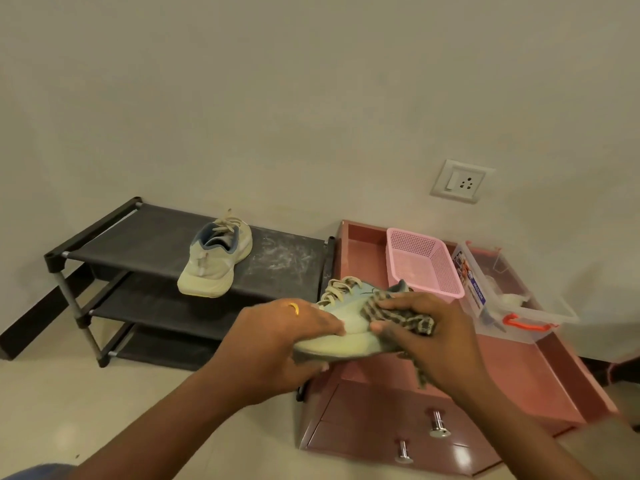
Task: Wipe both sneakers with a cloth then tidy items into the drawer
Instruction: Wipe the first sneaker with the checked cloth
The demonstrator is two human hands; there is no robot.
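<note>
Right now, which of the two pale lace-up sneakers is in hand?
The pale sneaker gripped by the left hand, right hand holding a checked cloth against it; the other sneaker sits on the black rack.

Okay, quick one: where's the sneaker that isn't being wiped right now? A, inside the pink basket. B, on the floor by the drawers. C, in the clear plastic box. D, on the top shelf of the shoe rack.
D: the second sneaker sits on the top shelf of the shoe rack, apart from the held sneaker, which the left hand grips while the right hand presses the cloth to it.
</note>
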